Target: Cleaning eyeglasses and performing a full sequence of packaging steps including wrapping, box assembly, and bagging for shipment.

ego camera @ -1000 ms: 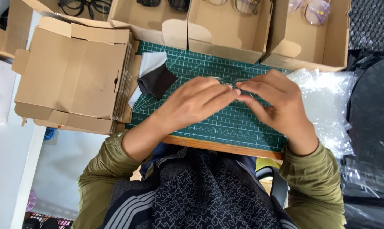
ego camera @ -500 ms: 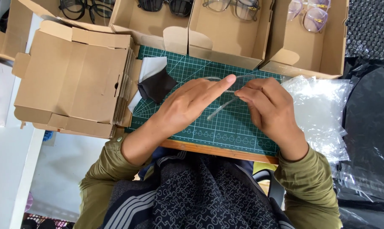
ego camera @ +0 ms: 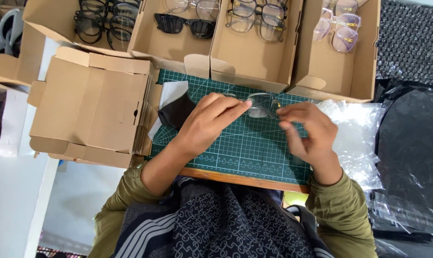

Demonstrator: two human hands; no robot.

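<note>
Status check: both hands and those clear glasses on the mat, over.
Left hand and right hand both pinching the clear glasses over the green cutting mat. Black cloth lies left, apart.

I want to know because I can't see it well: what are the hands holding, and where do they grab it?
Clear-framed glasses, above the green cutting mat. The left hand pinches one end and the right hand the other; exact grip is blurred.
</note>
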